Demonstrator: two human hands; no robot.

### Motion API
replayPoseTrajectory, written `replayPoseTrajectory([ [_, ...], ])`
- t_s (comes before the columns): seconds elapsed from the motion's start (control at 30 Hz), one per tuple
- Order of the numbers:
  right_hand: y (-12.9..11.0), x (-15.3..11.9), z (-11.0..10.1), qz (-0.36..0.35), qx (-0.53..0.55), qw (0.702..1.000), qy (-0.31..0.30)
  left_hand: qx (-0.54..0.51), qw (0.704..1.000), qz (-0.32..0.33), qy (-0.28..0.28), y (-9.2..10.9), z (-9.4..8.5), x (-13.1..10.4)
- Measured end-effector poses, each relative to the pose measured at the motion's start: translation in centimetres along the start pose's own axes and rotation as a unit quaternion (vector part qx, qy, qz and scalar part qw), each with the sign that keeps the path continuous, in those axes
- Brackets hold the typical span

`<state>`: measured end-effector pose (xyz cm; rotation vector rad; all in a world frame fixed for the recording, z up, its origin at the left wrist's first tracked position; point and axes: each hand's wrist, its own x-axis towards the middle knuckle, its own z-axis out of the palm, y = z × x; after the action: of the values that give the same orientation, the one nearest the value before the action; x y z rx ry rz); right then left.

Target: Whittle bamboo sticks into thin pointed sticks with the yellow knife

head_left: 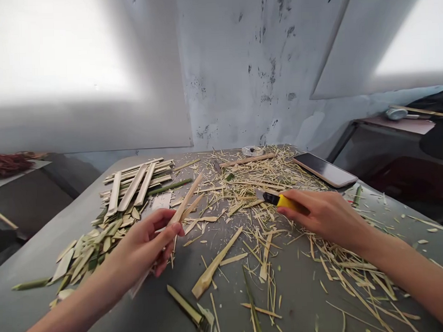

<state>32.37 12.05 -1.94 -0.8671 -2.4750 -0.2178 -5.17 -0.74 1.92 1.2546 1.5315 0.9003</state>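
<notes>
My left hand (pixel 155 241) is closed around a pale wooden strip (pixel 188 198), which points up and away from me. My right hand (pixel 317 213) grips a yellow and black utility knife (pixel 286 202); its blade points left, over the shavings, apart from the strip. Between my hands, nearer to me, a carved pale piece with a thick end (pixel 207 278) lies on the grey table (pixel 146 309). A short green-edged piece (pixel 186 305) rests below it.
Stacked pale strips (pixel 135 186) and a heap of green-edged chips (pixel 90 253) lie at left. Shavings (pixel 254 179) cover the middle and right. A phone (pixel 325 169) and a roll of clear tape (pixel 252 151) are toward the back, near the wall (pixel 241 97).
</notes>
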Motion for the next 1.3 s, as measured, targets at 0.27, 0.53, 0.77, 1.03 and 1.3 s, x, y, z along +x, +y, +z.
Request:
replayPoseTrajectory([
  [0.27, -1.0, 1.1, -0.3, -0.023, 0.014, 0.999, -0.024, 0.002, 0.997, 0.057, 0.052, 2.2, 0.5, -0.7],
  [0.53, 0.2, 5.8, -6.4, -0.054, -0.031, 0.998, -0.020, 0.234, 0.961, 0.119, 0.089, 4.0, -2.9, 1.7],
  [0.77, 0.1, 7.1, -5.4, -0.177, -0.108, 0.974, -0.095, 0.477, 0.868, 0.126, 0.061, 5.3, -1.1, 5.6],
  [1.03, 0.1, 2.6, -2.3, -0.277, -0.167, 0.934, -0.149, 0.594, 0.780, 0.191, 0.036, 4.8, 1.5, 10.3],
  [1.3, 2.7, 2.3, -5.7, -0.295, -0.155, 0.932, -0.142, 0.636, 0.747, 0.192, 0.021, 4.9, 1.9, 12.3],
])
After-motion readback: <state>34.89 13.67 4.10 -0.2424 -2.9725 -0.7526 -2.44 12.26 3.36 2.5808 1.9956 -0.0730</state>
